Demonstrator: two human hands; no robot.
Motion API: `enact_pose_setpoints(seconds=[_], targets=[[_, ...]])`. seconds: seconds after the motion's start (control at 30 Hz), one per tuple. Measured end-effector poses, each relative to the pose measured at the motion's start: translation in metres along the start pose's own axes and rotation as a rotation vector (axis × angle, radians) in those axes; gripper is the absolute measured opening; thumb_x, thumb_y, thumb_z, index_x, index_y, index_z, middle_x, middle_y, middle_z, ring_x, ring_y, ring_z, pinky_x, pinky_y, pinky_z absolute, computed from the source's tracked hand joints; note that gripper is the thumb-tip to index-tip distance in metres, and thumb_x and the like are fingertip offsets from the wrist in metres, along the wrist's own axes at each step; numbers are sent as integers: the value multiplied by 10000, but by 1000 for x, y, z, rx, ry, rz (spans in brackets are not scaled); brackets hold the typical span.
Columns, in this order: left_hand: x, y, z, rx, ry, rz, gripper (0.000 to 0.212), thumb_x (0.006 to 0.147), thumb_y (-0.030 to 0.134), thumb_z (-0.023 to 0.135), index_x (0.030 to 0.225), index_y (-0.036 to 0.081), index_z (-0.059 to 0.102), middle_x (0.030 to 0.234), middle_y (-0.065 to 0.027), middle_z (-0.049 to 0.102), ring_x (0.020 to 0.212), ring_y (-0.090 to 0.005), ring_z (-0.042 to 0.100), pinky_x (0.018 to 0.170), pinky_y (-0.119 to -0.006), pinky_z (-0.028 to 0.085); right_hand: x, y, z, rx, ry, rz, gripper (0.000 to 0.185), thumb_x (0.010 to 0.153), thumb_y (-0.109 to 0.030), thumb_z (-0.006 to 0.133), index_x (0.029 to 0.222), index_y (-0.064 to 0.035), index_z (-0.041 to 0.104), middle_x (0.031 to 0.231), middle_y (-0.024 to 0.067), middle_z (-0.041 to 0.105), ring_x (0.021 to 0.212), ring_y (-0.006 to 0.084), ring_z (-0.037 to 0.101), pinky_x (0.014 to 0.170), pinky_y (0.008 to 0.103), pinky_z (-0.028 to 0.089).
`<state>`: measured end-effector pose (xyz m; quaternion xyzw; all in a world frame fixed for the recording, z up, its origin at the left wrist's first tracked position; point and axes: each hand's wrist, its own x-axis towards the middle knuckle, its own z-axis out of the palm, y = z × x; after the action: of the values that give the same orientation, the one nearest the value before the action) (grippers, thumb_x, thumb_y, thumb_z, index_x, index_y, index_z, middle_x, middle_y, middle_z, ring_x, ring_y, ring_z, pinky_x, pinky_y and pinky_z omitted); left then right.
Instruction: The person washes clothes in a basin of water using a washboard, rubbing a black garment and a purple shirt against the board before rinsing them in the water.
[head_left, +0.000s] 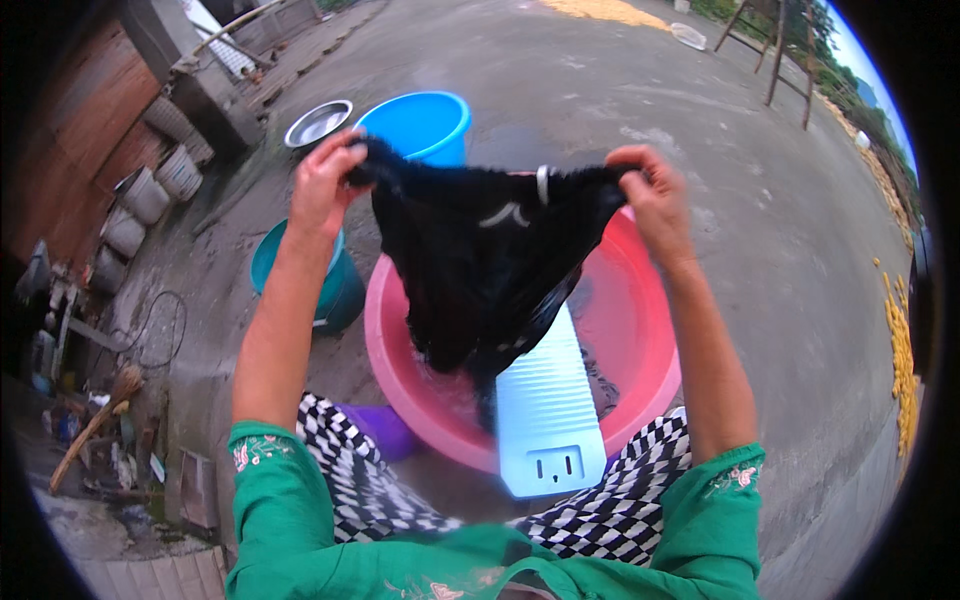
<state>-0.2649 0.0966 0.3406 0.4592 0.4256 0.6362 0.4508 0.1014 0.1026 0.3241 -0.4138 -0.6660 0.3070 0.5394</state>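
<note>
A wet black garment with a white drawstring hangs stretched between my two hands. My left hand grips its left upper corner, and my right hand grips the right one. The cloth's lower part hangs over a pink basin holding water and some dark cloth. A light blue plastic washboard leans in the basin, its slotted end resting over the rim nearest me. The garment hides the washboard's upper end and part of the basin.
Beyond the basin stand a bright blue tub and a metal bowl. A teal bucket is left of the basin. White buckets line the wall at left, and a broom lies among clutter. Yellow corn cobs lie far right.
</note>
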Motion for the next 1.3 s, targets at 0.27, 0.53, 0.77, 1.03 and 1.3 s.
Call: enact_pose_setpoints(seconds=[0.27, 0.53, 0.77, 1.03, 1.3], targets=[[-59, 4, 61, 525, -339, 15, 881, 589, 152, 836, 1353, 95, 401, 1112, -101, 531, 977, -177, 557, 829, -305, 471, -18, -2, 62, 339, -67, -64, 195, 796, 54, 494, 959, -14, 577, 954, 25, 577, 914, 108, 552, 834, 238, 444], [-201, -345, -8, 631, -94, -533, 527, 532, 73, 753, 1047, 118, 653, 975, -107, 670, 920, -253, 635, 852, -353, 483, -175, 139, 137, -361, -926, 192, 296, 742, -68, 555, 1031, -21, 599, 959, 184, 622, 941, 347, 592, 836, 400, 471], [-87, -201, 29, 331, -100, -253, 292, 645, -71, 630, 920, 26, 641, 823, -46, 636, 785, -169, 610, 712, -302, 501, -139, 125, 108, -249, -344, 247, 458, 734, -178, 708, 1140, -48, 540, 1035, 155, 598, 957, 303, 593, 859, 376, 463], [-49, 1, 123, -325, -332, 27, 279, 695, -115, 611, 925, 38, 642, 929, -67, 656, 861, -173, 639, 793, -291, 523, -124, 155, 80, -268, -189, 85, 1278, 482, -470, 868, 1468, -105, 142, 1485, 202, 202, 1367, 368, 220, 1117, 445, 212], [-109, 8, 188, -670, -478, 30, 333, 637, -159, 629, 911, 30, 620, 888, -67, 649, 825, -182, 637, 767, -301, 543, -107, 148, 97, 948, -223, 429, 812, 748, -397, 686, 1391, -86, 302, 1393, 137, 355, 1274, 281, 345, 1074, 402, 284]])
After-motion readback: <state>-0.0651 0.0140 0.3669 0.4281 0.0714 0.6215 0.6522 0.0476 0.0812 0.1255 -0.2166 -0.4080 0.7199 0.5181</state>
